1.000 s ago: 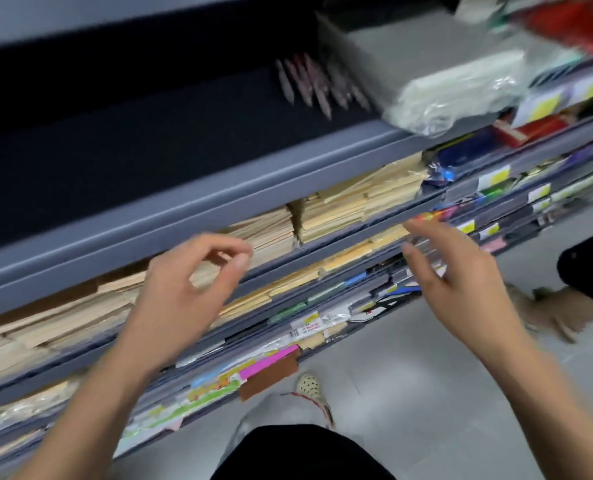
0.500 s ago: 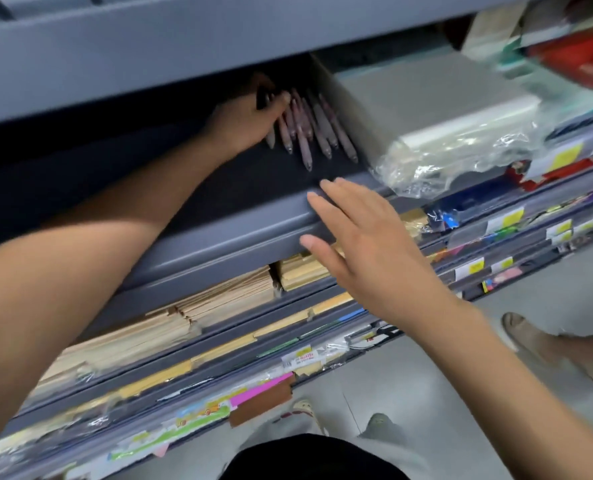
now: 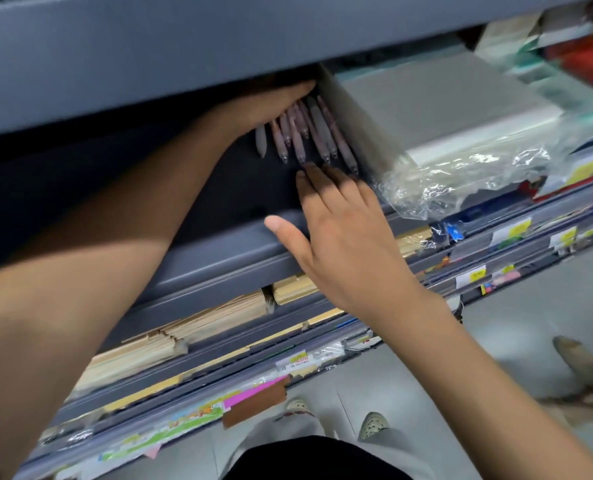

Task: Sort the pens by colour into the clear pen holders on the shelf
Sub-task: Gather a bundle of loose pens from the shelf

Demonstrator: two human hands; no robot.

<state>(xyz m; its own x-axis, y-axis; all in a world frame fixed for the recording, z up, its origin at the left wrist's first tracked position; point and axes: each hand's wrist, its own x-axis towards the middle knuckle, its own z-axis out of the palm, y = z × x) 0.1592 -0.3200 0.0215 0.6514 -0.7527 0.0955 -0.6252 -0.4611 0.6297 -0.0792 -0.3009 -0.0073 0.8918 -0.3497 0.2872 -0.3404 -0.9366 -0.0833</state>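
Though blurred, slim tapered mauve pens (image 3: 297,142).

**Colour findings: shelf bay**

Pens (image 3: 309,133), upper centre: dusty mauve-pink barrels, with one pale grey at the left end. Shelf (image 3: 219,258): uniform blue-grey. Wrapped stack (image 3: 444,109), upper right: grey top, white edge, clear film. Envelopes (image 3: 219,317), lower left: tan. Price labels (image 3: 472,275), right: yellow on white. Strip (image 3: 253,393), bottom centre: bright pink. Floor (image 3: 513,341): pale grey.

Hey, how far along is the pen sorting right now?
Nothing looks sorted: the pens lie loose together on the dark shelf, no clear holder in view. In hand: left hand covers their back ends, right hand reaches their tips. All sorting is left.
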